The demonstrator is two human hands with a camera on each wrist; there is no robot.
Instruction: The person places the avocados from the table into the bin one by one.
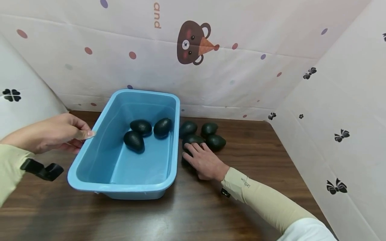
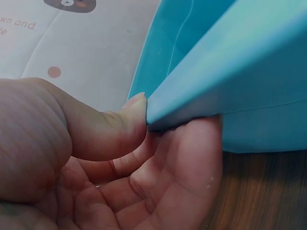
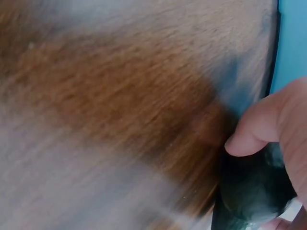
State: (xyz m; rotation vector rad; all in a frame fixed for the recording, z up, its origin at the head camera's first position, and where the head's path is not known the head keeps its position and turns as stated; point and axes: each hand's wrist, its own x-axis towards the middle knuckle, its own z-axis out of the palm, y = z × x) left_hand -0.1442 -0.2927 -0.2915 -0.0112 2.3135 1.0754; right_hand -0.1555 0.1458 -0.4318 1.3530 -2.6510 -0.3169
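Dark green, this one: an avocado (image 3: 259, 187) low over the wooden table (image 1: 250, 150), the right hand's (image 1: 205, 162) thumb and fingers curled round it! Its long axis? Can't tell, the hand covers too much. From that grip the blue bin (image 1: 120, 188) lies at nine to ten o'clock, its side wall (image 3: 293, 45) standing between. Four loose avocados (image 1: 215, 143) crowd eleven to one o'clock; three more avocados (image 1: 134, 142) lie inside. Farther off, the left hand (image 1: 61, 134) pinches the bin at its nine o'clock.
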